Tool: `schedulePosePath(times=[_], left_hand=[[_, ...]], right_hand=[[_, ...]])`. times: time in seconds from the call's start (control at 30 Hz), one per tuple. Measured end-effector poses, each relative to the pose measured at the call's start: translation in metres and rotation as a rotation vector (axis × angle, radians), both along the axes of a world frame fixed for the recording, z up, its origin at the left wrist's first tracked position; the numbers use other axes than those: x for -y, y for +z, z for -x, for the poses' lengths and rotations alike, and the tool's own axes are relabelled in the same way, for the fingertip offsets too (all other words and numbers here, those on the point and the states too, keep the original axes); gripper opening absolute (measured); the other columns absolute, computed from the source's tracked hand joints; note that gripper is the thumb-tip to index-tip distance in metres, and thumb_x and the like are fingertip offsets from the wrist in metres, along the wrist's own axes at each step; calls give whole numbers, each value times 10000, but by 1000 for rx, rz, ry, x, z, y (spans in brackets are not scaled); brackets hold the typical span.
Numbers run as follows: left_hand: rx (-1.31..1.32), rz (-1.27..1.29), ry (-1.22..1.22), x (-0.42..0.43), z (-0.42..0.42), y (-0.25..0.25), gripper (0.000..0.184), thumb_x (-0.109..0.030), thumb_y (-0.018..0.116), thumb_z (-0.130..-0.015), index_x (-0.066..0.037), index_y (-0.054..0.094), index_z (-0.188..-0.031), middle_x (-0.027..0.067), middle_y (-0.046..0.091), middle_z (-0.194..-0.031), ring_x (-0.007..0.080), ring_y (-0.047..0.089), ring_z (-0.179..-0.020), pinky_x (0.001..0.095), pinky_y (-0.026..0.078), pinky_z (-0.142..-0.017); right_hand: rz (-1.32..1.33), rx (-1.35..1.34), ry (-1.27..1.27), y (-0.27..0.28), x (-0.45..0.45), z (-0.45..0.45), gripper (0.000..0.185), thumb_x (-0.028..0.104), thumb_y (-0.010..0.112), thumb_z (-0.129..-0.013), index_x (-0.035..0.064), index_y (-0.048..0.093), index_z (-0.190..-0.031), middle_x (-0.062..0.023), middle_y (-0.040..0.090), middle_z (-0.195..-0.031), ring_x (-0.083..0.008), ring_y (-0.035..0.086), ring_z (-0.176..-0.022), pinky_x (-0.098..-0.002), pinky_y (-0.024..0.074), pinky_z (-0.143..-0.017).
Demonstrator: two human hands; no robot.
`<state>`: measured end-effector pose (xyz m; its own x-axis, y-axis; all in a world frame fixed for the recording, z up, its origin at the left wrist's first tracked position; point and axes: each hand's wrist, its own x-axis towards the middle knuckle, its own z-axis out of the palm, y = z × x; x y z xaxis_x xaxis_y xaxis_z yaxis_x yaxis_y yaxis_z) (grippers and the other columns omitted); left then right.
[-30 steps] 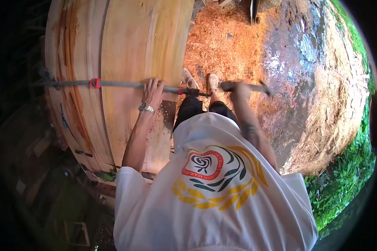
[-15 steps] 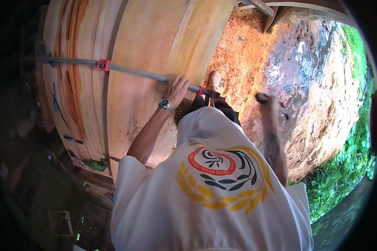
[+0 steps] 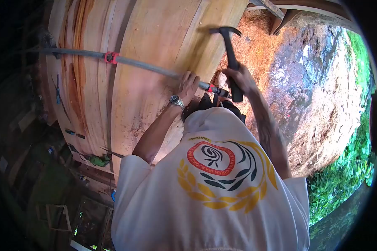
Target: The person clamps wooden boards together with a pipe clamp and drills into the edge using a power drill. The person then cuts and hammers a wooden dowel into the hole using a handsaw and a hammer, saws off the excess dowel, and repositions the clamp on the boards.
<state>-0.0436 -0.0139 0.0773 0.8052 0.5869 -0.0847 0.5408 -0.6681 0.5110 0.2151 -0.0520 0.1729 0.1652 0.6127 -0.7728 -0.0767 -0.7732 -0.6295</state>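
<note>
A long grey pipe clamp [image 3: 148,67] with red fittings lies across wide wooden boards [image 3: 151,37]. My left hand [image 3: 188,87], with a metal watch at the wrist, is closed on the pipe near its right end. That end of the clamp, with a red collar and dark head, sits at the board's edge. In my right hand [image 3: 241,78] is a claw hammer [image 3: 229,46], gripped by its dark handle. The hammer's head is raised above the boards' right edge, apart from the clamp.
A blue-handled tool [image 3: 58,95] and a dark tool [image 3: 75,134] lie on the left boards, with a green object [image 3: 99,161] below them. Brown, debris-covered ground [image 3: 322,104] spreads to the right, with green plants [image 3: 337,184] beyond. A wooden frame [image 3: 58,217] stands lower left.
My right hand has swung up and left from over the ground, bringing the hammer into clear view near the clamp's end. My left hand stays on the pipe; the view has shifted slightly.
</note>
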Motion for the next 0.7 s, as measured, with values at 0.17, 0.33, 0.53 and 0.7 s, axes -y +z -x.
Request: schedulePosePath(times=[0.17, 0.33, 0.53, 0.7], left_hand=[[-50, -47, -14, 3, -2, 13, 203, -130, 575, -860, -58, 636, -1040, 107, 603, -1042, 310, 537, -1072, 451, 456, -949], [-86, -9, 18, 22, -10, 31, 342, -93, 599, -833, -51, 626, -1172, 126, 587, -1147, 332, 512, -1179, 502, 378, -1096], [-110, 70, -34, 61, -49, 41, 500, -108, 655, -818, -43, 562, -1305, 161, 582, -1249, 329, 507, -1260, 552, 295, -1173], [-37, 174, -285, 74, -86, 36, 477, -20, 556, -808, -54, 531, -1283, 156, 578, -1225, 345, 526, -1193, 460, 404, -1059]], right_hand=[[-123, 239, 337, -39, -59, -12, 399, 290, 722, -789, -34, 687, -1019, -168, 709, -816, -254, 704, -735, -388, 553, -682], [-533, 755, 233, -70, -29, -35, 234, 171, 668, -905, -22, 690, -1037, -217, 674, -942, -387, 688, -895, -425, 542, -771], [-361, 744, -253, -79, 145, -40, 366, 315, 548, -1022, -7, 696, -1115, -186, 699, -1031, -297, 679, -906, -377, 523, -814], [-281, 123, -417, -157, 253, 40, 530, 413, 391, -1079, 2, 578, -1355, -192, 651, -1269, -261, 586, -1200, -384, 438, -1016]])
